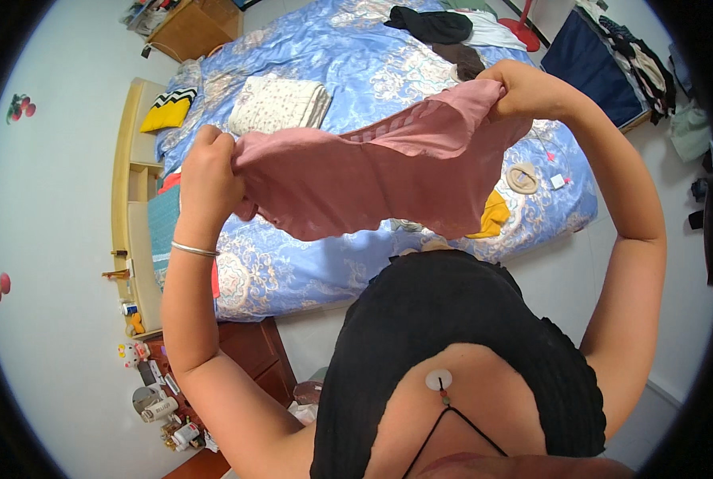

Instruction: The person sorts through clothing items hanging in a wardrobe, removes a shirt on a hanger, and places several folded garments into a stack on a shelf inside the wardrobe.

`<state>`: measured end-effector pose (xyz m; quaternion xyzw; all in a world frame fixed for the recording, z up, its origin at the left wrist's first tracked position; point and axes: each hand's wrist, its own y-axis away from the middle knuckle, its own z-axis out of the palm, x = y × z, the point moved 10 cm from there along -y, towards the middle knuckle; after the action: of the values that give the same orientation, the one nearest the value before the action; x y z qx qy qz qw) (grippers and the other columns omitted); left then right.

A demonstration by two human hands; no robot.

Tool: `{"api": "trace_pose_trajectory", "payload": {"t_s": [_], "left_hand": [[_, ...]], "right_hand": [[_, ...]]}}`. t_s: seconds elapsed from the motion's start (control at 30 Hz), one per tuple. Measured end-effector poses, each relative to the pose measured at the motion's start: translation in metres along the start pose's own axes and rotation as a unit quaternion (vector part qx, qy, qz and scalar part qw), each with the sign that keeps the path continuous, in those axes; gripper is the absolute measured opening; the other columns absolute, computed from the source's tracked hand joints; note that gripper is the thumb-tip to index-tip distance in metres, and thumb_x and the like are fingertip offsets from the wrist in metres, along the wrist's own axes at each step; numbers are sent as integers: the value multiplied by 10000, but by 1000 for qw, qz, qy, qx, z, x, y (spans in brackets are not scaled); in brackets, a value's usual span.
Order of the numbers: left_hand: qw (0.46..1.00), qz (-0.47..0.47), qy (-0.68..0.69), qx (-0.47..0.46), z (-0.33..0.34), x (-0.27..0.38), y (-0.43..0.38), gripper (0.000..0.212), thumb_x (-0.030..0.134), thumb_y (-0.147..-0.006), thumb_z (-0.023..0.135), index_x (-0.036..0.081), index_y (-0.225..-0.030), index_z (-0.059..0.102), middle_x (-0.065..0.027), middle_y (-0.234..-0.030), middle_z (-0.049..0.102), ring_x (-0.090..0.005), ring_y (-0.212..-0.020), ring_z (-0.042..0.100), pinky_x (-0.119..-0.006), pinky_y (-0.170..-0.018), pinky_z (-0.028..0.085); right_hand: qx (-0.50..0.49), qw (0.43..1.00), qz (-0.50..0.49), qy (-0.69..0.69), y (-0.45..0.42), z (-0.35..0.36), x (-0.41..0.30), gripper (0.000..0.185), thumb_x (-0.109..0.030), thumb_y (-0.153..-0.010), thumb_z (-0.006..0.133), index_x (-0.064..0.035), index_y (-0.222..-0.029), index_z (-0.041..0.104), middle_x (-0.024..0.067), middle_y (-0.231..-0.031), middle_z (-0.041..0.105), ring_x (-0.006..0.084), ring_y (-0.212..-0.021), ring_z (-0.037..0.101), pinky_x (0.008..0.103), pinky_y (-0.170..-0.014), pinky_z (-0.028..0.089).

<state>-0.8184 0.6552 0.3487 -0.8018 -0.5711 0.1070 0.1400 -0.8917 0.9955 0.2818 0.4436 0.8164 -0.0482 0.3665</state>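
A pink cloth garment (356, 179) is stretched out in the air between my two hands, above a bed with a blue patterned sheet (308, 275). My left hand (210, 179) grips its left end, the fingers curled over the fabric. At the upper right, my right hand (512, 93) pinches the opposite end. A lighter strip with pale marks runs along the garment's top edge, while the lower edge hangs loose and wavy. Behind the cloth, part of the bed is hidden. Which kind of garment it is, I cannot tell.
On the bed lie a folded white patterned quilt (278, 105), a yellow cloth (493, 217), a beige ring-shaped item (522, 178) and dark clothes (434, 27). A yellow pillow (169, 110) rests by the headboard (124, 197). A cluttered reddish-brown cabinet (252, 353) stands at lower left.
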Motion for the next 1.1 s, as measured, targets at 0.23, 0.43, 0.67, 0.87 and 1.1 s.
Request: {"api": "trace_pose_trajectory", "payload": {"t_s": [0.23, 0.43, 0.67, 0.87, 1.1], "left_hand": [[932, -165, 312, 81, 20, -65, 24, 200, -83, -646, 493, -39, -773, 641, -102, -814, 619, -220, -733, 590, -312, -689, 467], [713, -319, 625, 6, 79, -76, 42, 210, -49, -824, 568, 29, -1017, 543, -4, -751, 599, -63, -648, 542, -189, -568, 408], [636, -282, 717, 35, 101, -59, 39, 139, -45, -845, 579, 75, -907, 548, 49, -683, 527, -28, -560, 465, -174, -471, 335], [678, -284, 677, 30, 94, -52, 41, 93, 12, -825, 647, 30, -886, 579, 11, -804, 577, -52, -653, 507, -173, -589, 411], [865, -203, 442, 119, 69, -46, 33, 149, 53, -773, 703, 10, -825, 570, -8, -768, 576, -79, -685, 519, -228, -627, 439]], "right_hand": [[44, 938, -40, -341, 4, -9, 11, 376, -64, -701, 669, 0, -1071, 640, 50, -990, 666, 132, -893, 617, 278, -883, 488], [2, 901, 45, -431, 1, 12, 28, 320, -215, -778, 741, -26, -1018, 646, 79, -948, 667, 124, -869, 630, 275, -809, 512], [82, 881, 96, -455, -2, 2, 57, 498, -314, -832, 688, -4, -1205, 574, 112, -1078, 644, 161, -924, 635, 279, -849, 501], [97, 860, 81, -494, 4, 5, 40, 565, -330, -792, 718, 4, -1221, 564, 114, -1075, 645, 176, -983, 619, 303, -883, 494], [-19, 907, 71, -414, 12, 26, 40, 542, -293, -733, 773, -2, -1159, 607, 119, -1081, 654, 192, -989, 626, 330, -916, 487]]}}
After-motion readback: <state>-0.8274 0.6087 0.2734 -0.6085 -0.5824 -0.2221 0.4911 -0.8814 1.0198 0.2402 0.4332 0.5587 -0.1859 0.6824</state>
